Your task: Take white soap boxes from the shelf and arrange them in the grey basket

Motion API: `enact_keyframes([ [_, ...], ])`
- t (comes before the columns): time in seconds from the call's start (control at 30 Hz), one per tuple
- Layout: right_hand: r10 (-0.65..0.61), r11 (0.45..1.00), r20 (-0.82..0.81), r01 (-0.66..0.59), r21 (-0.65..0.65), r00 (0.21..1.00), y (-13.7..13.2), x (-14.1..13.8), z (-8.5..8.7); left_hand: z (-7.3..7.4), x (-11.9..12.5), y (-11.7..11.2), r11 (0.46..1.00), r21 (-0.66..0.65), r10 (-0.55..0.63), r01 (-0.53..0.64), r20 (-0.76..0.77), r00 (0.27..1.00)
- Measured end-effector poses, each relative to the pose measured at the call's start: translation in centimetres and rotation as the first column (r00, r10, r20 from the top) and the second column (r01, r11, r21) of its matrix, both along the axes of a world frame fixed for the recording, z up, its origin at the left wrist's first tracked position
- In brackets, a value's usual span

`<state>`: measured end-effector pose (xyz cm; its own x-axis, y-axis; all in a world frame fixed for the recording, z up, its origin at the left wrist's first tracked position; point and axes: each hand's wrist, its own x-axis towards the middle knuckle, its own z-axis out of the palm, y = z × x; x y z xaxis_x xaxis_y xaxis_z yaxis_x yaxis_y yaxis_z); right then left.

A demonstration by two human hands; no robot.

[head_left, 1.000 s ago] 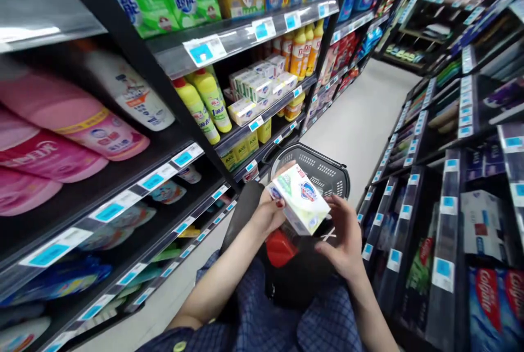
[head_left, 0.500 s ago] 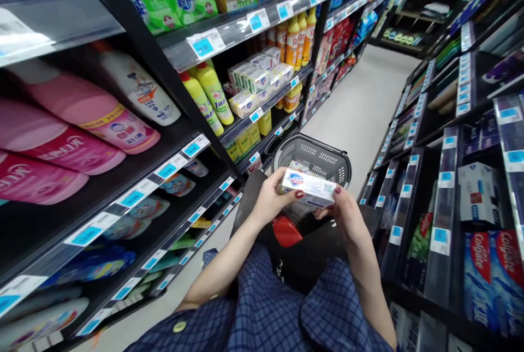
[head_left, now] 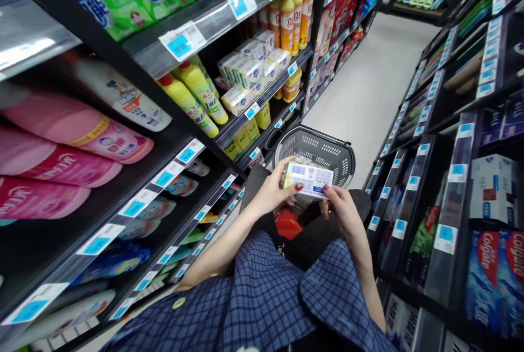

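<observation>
A white soap multipack box (head_left: 309, 179) with a barcode and small print facing up is held between both hands above a dark grey shopping basket (head_left: 327, 151). My left hand (head_left: 273, 191) grips its left end, thumb on top. My right hand (head_left: 343, 211) grips its right end, thumb on top. Both hands are closed on the box. A red item (head_left: 287, 223) lies below the box, partly hidden by my hands.
Black store shelves line the aisle. On the left are pink detergent bottles (head_left: 77, 128), yellow bottles (head_left: 192, 95) and more white soap boxes (head_left: 249, 71). On the right are blue price tags and toothpaste boxes (head_left: 497, 275). A pale floor (head_left: 368, 84) runs ahead.
The box has been turned over in my hands, from its logo face, through its side, to the barcode side. Both hands stayed on it; the view dipped slightly.
</observation>
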<state>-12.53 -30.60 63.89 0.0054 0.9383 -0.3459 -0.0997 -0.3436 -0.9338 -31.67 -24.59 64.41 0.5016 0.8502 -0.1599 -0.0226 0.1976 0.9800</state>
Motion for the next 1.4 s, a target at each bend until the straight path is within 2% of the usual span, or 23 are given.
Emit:
enact_keyframes([
  [0.07,0.000,0.999,-0.025,0.000,0.034,1.000,0.3,0.2,-0.6,-0.3,-0.1,0.5,0.999,-0.030,-0.026,0.028,0.047,0.999],
  [0.13,0.012,0.989,-0.032,-0.007,0.145,0.999,0.5,0.3,-1.1,-0.8,0.0,0.8,0.988,-0.153,-0.013,0.034,0.137,0.990],
  [0.23,-0.042,0.926,0.029,0.028,0.375,0.999,0.7,0.2,-1.5,-1.9,0.5,0.8,0.914,-0.390,0.025,0.115,0.337,0.941],
  [0.33,-0.126,0.863,0.172,0.023,0.505,0.977,0.9,-0.2,-1.5,-3.3,1.2,0.4,0.845,-0.484,0.051,0.225,0.492,0.869],
  [0.4,-0.173,0.833,0.265,-0.003,0.553,0.949,0.9,-0.6,-1.2,-4.1,1.7,0.2,0.827,-0.496,0.049,0.264,0.532,0.845],
  [0.5,-0.209,0.778,0.338,-0.054,0.627,0.918,0.9,-0.9,-0.3,-4.8,2.3,0.3,0.848,-0.466,0.042,0.254,0.536,0.843],
  [0.67,-0.254,0.675,0.408,-0.142,0.724,0.877,1.1,-1.1,0.7,-5.0,2.8,0.7,0.877,-0.420,-0.020,0.235,0.456,0.890],
  [0.77,-0.262,0.657,0.443,-0.178,0.733,0.857,1.2,-1.2,0.8,-5.2,2.6,0.8,0.876,-0.429,-0.036,0.219,0.396,0.918],
  [0.9,-0.267,0.677,0.470,-0.184,0.713,0.841,1.2,-1.2,0.6,-5.4,2.1,1.2,0.875,-0.435,-0.058,0.214,0.344,0.937],
  [0.97,-0.239,0.706,0.473,-0.182,0.684,0.848,1.4,-1.2,0.5,-5.2,1.9,1.4,0.893,-0.397,-0.068,0.212,0.347,0.935],
  [1.07,-0.136,0.805,0.458,-0.172,0.568,0.878,1.8,-1.3,0.1,-4.4,1.6,1.7,0.938,-0.316,-0.014,0.141,0.372,0.928],
  [1.2,-0.001,0.952,0.351,-0.107,0.287,0.936,2.8,-1.6,-0.8,-3.9,1.2,2.6,0.957,-0.280,0.014,0.077,0.309,0.951],
  [1.3,0.038,0.988,0.331,-0.084,0.126,0.943,3.4,-2.1,-1.9,-5.2,0.8,3.3,0.926,-0.374,0.037,0.053,0.229,0.973],
  [1.4,0.110,0.990,0.329,-0.132,0.044,0.938,4.2,-2.4,-4.0,-8.0,0.4,3.7,0.896,-0.443,0.070,0.019,0.182,0.981],
])
